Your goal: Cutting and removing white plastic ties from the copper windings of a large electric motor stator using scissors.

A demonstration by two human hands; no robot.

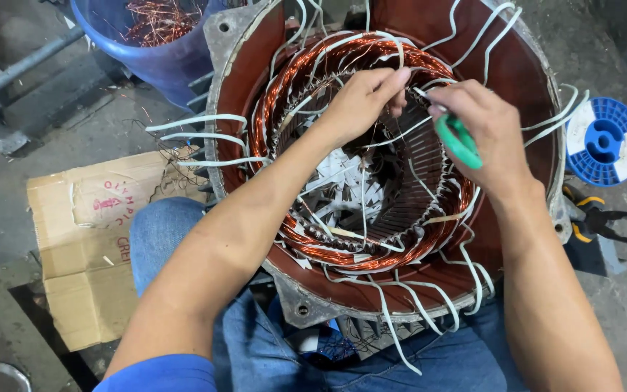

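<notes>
Here, in the middle of the frame, the left hand (361, 101) pinches a thin white cord (400, 134) over the heavy motor stator (393, 145). The right hand (484, 131) grips green-handled scissors (459, 141). The cord looks soft and bendy, best held near its end.

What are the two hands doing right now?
Left hand: closed, pinching a white strip at the copper winding.
Right hand: closed on green-handled scissors.
</notes>
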